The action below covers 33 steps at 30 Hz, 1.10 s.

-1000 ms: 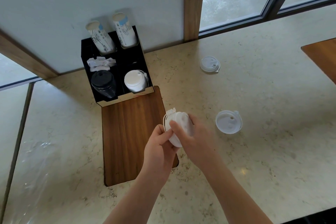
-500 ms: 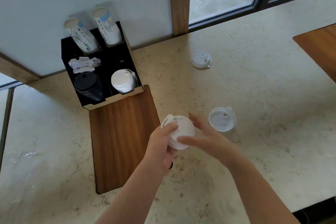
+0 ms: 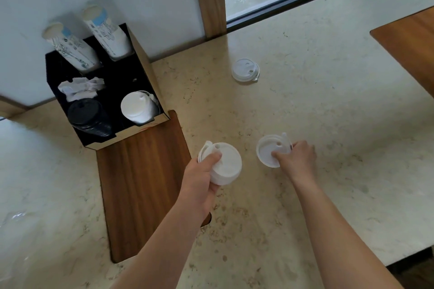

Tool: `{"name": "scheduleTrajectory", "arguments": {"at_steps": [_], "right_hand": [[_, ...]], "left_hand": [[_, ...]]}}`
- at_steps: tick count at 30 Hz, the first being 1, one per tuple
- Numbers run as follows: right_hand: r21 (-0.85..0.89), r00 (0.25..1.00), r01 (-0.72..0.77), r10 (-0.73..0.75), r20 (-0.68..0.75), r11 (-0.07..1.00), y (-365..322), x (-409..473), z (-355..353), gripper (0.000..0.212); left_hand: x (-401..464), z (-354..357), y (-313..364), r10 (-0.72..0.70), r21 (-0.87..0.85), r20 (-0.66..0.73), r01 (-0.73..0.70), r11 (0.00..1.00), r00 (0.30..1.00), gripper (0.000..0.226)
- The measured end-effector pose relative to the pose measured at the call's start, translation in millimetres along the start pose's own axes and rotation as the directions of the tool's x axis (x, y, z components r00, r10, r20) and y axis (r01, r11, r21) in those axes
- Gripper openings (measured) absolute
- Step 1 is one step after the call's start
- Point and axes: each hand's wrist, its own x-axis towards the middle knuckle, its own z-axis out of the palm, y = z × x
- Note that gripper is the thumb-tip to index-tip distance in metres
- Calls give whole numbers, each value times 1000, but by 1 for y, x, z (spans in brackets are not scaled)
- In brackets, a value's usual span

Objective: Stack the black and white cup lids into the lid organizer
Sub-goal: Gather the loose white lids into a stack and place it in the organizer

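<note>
My left hand [image 3: 203, 172] grips a small stack of white lids [image 3: 226, 164] above the marble counter, near the wooden board's right edge. My right hand [image 3: 297, 156] pinches a single white lid [image 3: 266, 152] lying on the counter to the right. Another white lid [image 3: 245, 69] lies farther back. The black lid organizer [image 3: 131, 73] stands at the back left. Its front compartments hold a stack of black lids [image 3: 88, 118] and a stack of white lids [image 3: 138, 108].
Two stacks of paper cups [image 3: 106, 31] stand in the organizer's rear slots, with crumpled napkins [image 3: 79, 88] in front of them. A wooden board [image 3: 141, 185] lies before the organizer. Another wooden surface [image 3: 413, 42] sits at the far right. The counter's front edge runs at the lower right.
My right hand let go of the lid stack and moved right onto the single lid on the counter. My left hand kept holding the stack.
</note>
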Motion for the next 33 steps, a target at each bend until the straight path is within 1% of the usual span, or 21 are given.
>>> {"name": "scheduleTrajectory", "arguments": {"at_steps": [3,5,6,8,9,11,13,15,16,17,18,19,21,22,25,27,28,29,30,32,33], "right_hand": [[93,999,1,-6,51,996,-7,-3,-3,44],[167,994,16,-34,105,986,-16,-13,-5,39],[224,990,24,-55,133,974,-21,-21,-7,37],[330,972,45,-118,203,943,-33,-43,-9,34],[350,957,62,-156,246,935,-40,-55,-9,29],[334,925,115,-223,308,936,-55,-79,-6,18],[341,912,132,-249,326,931,-67,-100,0,15],[401,912,84,-233,339,912,-76,-113,5,23],[454,904,43,-228,363,890,-78,-118,5,30],[518,889,-12,-228,398,856,-79,-122,5,37],[579,866,-78,-233,443,811,-78,-124,4,45],[634,831,-144,-255,494,760,-76,-126,2,51],[708,738,-237,-350,576,665,-72,-127,-1,62],[733,693,-264,-405,596,626,-69,-126,-3,66],[771,569,-292,-546,615,565,-62,-122,-14,75],[775,498,-238,-611,615,586,-58,-121,-22,72],[770,497,-171,-621,606,615,-57,-121,-25,69],[756,528,-79,-616,585,650,-58,-123,-28,67],[730,576,20,-605,550,683,-60,-127,-29,67],[676,661,170,-591,462,717,-67,-135,-29,74],[655,686,224,-594,420,722,-71,-140,-28,79]], "left_hand": [[-2,-1,-1,55,71,31,-57,996,998,47],[-4,-3,-5,158,185,9,-157,970,987,48],[-4,-4,-6,236,265,-3,-227,937,972,46],[-4,-6,-10,387,416,0,-352,839,922,35],[-4,-7,-11,423,460,11,-380,802,906,28],[-7,-6,-13,434,490,43,-398,776,900,20],[-12,-4,-14,418,464,87,-408,786,904,17],[-15,-3,-15,400,424,121,-412,807,909,15],[-17,-3,-15,387,412,119,-400,819,914,22],[-19,-3,-15,369,401,107,-380,834,923,34],[-20,-5,-14,349,392,92,-356,848,933,44],[-20,-6,-13,336,389,88,-343,855,938,48],[-23,-7,-10,325,379,126,-349,857,937,48],[-25,-7,-8,320,361,144,-351,864,937,54],[-29,-6,-1,302,256,154,-333,907,941,80],[-32,-7,5,268,120,240,-302,946,933,85],[-33,-7,8,246,59,299,-275,960,922,82],[-36,-7,10,229,25,345,-253,967,910,76],[-37,-6,12,222,13,364,-243,970,905,70],[-39,-2,15,227,34,344,-253,967,911,57],[-40,0,16,229,57,324,-260,964,918,53]]}}
